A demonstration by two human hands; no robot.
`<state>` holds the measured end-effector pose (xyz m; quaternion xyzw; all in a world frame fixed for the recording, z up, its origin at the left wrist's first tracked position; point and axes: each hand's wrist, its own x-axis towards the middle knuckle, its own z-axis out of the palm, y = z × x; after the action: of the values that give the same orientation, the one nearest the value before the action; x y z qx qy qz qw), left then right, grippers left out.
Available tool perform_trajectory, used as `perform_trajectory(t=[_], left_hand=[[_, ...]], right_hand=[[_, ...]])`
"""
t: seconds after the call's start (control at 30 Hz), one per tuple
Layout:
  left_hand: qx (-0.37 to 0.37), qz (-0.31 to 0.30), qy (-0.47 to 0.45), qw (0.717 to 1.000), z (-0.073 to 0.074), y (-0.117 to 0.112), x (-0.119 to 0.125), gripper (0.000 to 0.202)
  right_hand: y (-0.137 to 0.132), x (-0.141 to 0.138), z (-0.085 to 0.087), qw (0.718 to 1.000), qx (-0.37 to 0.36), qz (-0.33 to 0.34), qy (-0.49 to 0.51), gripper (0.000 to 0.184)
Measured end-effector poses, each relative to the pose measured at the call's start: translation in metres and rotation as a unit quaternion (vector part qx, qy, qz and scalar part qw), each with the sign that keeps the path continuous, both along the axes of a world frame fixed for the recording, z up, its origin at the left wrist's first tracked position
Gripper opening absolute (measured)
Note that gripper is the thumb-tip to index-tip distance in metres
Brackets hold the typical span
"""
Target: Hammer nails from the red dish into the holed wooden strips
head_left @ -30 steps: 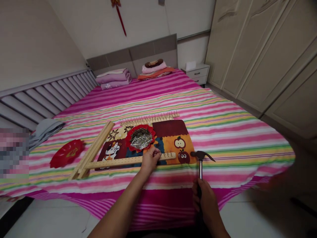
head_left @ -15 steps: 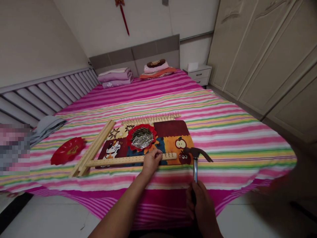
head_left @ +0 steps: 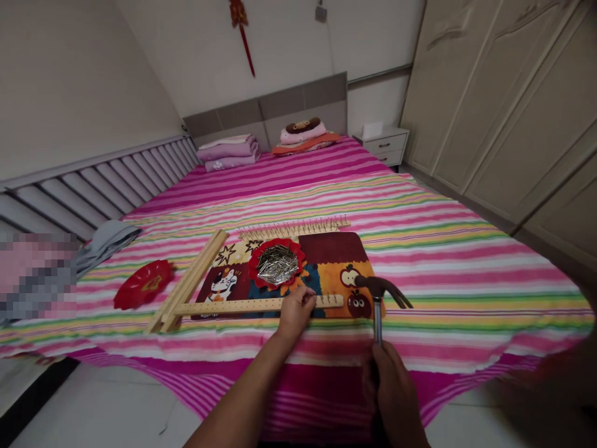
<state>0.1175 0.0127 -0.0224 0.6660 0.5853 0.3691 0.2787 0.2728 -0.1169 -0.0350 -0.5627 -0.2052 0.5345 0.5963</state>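
My left hand (head_left: 295,313) curls over the stiff, light-looking wooden strip (head_left: 233,306); my right hand (head_left: 390,389) grips the head-heavy claw hammer (head_left: 377,320) low on its handle.

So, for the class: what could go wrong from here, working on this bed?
The claw hammer in the right hand is close to the left hand pressing the wooden strip, so a slip could catch that hand. The soft patterned mat may let the strip shift. The red dish of nails beside it could tip.
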Motion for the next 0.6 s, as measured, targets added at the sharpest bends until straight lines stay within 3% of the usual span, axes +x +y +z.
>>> perform_trajectory(t=[0.17, 0.3, 0.43, 0.6], left_hand=[[0.008, -0.011, 0.005, 1.000, 0.007, 0.001, -0.010, 0.011], [0.052, 0.088, 0.115, 0.988, 0.027, 0.020, -0.032, 0.015], [0.006, 0.122, 0.232, 0.965, 0.040, 0.044, -0.044, 0.010], [-0.049, 0.130, 0.245, 0.960, 0.036, 0.058, -0.041, 0.011]], right_hand=[[0.002, 0.009, -0.012, 0.995, -0.068, -0.037, 0.056, 0.039], [0.005, 0.010, -0.023, 0.997, -0.060, -0.024, 0.051, 0.040], [0.008, 0.010, -0.027, 0.996, -0.069, -0.019, 0.043, 0.038], [0.008, 0.011, -0.025, 0.996, -0.064, -0.008, 0.054, 0.041]])
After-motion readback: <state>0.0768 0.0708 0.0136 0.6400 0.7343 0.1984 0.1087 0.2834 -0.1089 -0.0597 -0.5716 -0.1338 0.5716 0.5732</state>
